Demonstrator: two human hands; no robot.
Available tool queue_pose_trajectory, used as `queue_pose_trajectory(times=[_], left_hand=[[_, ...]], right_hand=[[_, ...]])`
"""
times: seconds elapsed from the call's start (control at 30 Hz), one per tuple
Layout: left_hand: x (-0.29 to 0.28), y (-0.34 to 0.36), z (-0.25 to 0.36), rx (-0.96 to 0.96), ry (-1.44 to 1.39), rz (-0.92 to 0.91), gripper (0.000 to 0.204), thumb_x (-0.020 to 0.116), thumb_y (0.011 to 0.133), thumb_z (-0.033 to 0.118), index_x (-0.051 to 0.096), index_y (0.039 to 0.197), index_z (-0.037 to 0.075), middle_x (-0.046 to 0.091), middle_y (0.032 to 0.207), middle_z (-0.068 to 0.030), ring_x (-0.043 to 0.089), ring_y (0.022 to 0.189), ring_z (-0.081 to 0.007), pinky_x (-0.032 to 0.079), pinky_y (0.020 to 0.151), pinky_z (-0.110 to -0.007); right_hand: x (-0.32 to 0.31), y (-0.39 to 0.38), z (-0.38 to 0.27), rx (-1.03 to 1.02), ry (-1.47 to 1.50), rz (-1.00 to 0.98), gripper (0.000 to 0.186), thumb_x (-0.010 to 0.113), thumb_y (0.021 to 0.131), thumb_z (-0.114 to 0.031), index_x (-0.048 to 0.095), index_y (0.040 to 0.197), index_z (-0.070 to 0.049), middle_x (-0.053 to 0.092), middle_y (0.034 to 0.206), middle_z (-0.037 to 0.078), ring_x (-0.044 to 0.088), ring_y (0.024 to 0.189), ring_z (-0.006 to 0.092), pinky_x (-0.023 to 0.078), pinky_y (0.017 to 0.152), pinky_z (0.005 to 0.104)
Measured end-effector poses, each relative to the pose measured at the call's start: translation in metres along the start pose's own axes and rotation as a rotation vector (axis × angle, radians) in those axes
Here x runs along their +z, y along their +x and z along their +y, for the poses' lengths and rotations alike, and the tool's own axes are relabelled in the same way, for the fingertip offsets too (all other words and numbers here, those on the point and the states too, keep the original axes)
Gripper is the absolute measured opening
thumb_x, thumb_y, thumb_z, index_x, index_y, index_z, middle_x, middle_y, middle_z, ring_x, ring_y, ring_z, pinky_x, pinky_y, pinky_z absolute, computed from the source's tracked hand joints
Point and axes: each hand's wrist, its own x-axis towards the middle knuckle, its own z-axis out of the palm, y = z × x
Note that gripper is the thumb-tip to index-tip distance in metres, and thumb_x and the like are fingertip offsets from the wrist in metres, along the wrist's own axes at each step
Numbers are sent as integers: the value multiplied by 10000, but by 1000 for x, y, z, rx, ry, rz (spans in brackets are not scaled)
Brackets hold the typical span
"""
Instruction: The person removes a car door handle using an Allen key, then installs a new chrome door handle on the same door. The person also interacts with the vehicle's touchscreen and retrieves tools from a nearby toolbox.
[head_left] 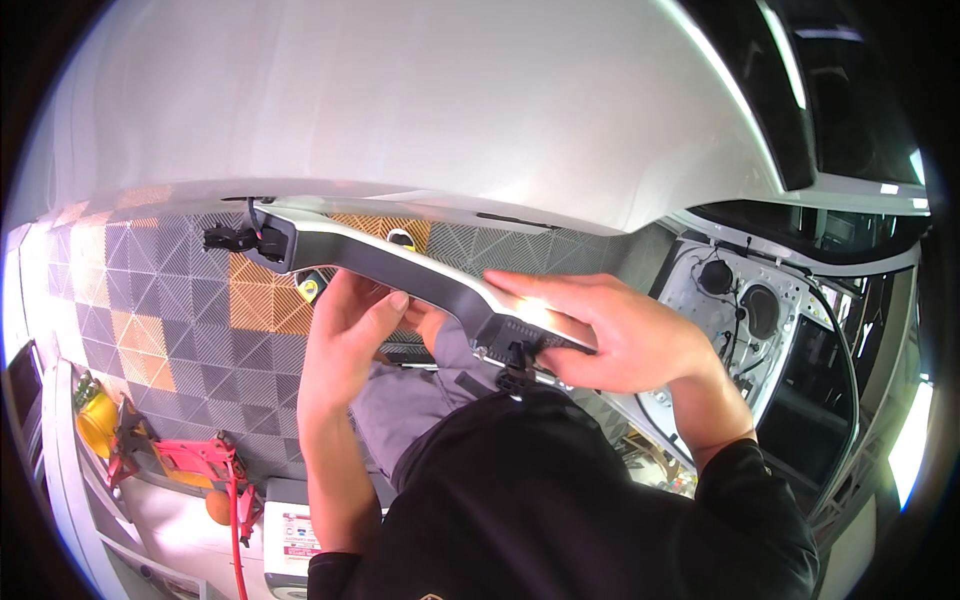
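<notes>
A car door handle (400,275), white on its outer face and dark grey inside, lies across in front of the white car panel (430,110). My left hand (345,330) holds its underside near the middle, thumb bent against the dark face and some fingers hidden below. My right hand (640,335) wraps over its right end, fingers along the white face and thumb underneath. Black fittings stick out at both ends of the handle. From the left fitting (240,238) a thin cable runs up to a dark opening in the panel.
A stripped car door (735,320) with exposed wiring stands open at the right. Dark grey and orange tiles (190,310) cover the floor. At lower left are a red metal stand (200,457), a yellow container (97,420) and a white-and-grey box (288,540).
</notes>
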Motion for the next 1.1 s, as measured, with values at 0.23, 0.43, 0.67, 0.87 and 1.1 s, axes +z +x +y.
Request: queue_pose_trajectory(times=[0.23, 0.43, 0.67, 0.87, 1.1], left_hand=[[91, -102, 51, 651, 1036, 157, 491, 778, 830, 31, 613, 1291, -6, 639, 1217, -177, 664, 1055, -298, 545, 906, -434], [140, -103, 64, 580, 1306, 245, 495, 849, 820, 76, 658, 1275, 35, 669, 1187, -136, 689, 1034, -294, 554, 878, -409], [140, -91, 56, 596, 1225, 282, 388, 832, 827, 11, 740, 1205, 16, 705, 1091, -101, 679, 905, -187, 553, 789, -327], [135, -86, 50, 633, 1212, 265, 397, 828, 816, 2, 744, 1204, 10, 695, 1078, -98, 678, 887, -197, 550, 774, -322], [127, -82, 51, 629, 1171, 188, 442, 833, 835, 59, 697, 1253, 14, 662, 1097, -110, 687, 909, -250, 570, 791, -361]], right_hand=[[20, -24, -2, -142, 80, 162, 885, 710, 797, -20, 435, 1634, -91, 661, 1314, 205, 691, 1145, 351, 567, 944, 380], [25, -46, -6, -186, 245, 185, 929, 804, 769, -64, 451, 1627, -94, 660, 1323, 152, 685, 1020, 263, 561, 770, 322], [26, -50, 9, -199, 485, 117, 975, 856, 735, -41, 460, 1625, -85, 651, 1397, 83, 618, 905, 109, 524, 707, 272], [29, -49, 15, -135, 584, 100, 1001, 831, 720, 50, 440, 1635, -60, 599, 1503, 74, 595, 1213, 128, 509, 992, 291], [32, -42, 28, -253, 554, 131, 960, 831, 777, -40, 431, 1647, -110, 656, 1293, 50, 591, 870, 88, 506, 686, 254]])
